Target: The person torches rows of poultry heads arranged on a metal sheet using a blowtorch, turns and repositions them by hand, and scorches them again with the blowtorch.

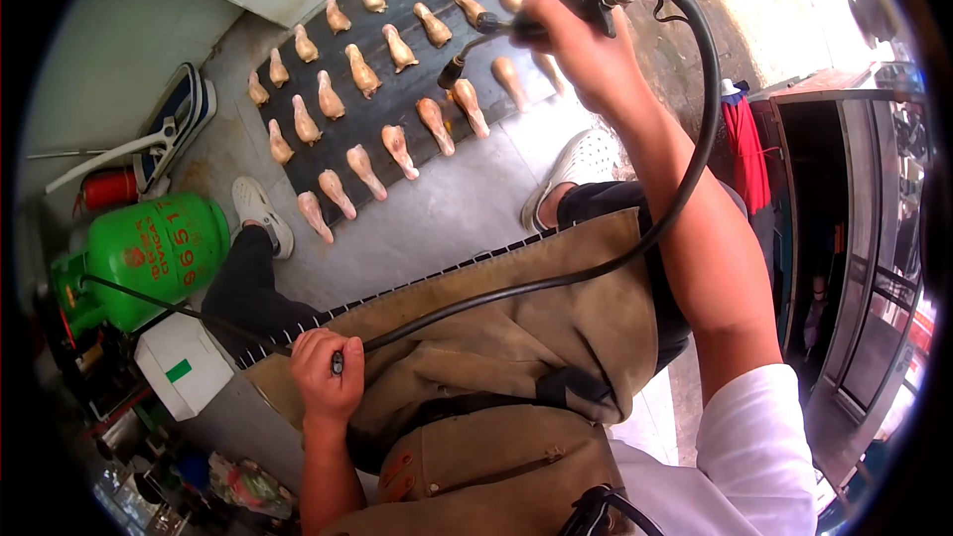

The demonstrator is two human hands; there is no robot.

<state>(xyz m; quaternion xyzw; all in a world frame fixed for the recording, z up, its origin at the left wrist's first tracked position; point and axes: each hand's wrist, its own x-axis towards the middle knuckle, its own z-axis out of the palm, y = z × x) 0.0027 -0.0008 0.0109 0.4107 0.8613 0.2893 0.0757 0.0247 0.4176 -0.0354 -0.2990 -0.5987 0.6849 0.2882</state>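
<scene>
My right hand (586, 50) is wrapped round the black handle of a gas torch (476, 45). The torch's nozzle points down at the chicken drumsticks (434, 126), which lie in rows on a dark flat sheet (288, 169) on the floor. Beneath the nozzle, one drumstick looks more orange than the pale ones around it. A black hose (707, 109) loops from the torch down past my right arm and across my lap. My left hand (328, 374) is closed round this hose, with a small dark end, not clear in kind, showing by the thumb.
To the left a green gas cylinder (159, 248) lies near my foot, with the hose running to it. Beside it is a white box (184, 362). My white shoes (263, 216) flank the sheet's near side. A cabinet (844, 238) stands on the right, near a red cloth (747, 149).
</scene>
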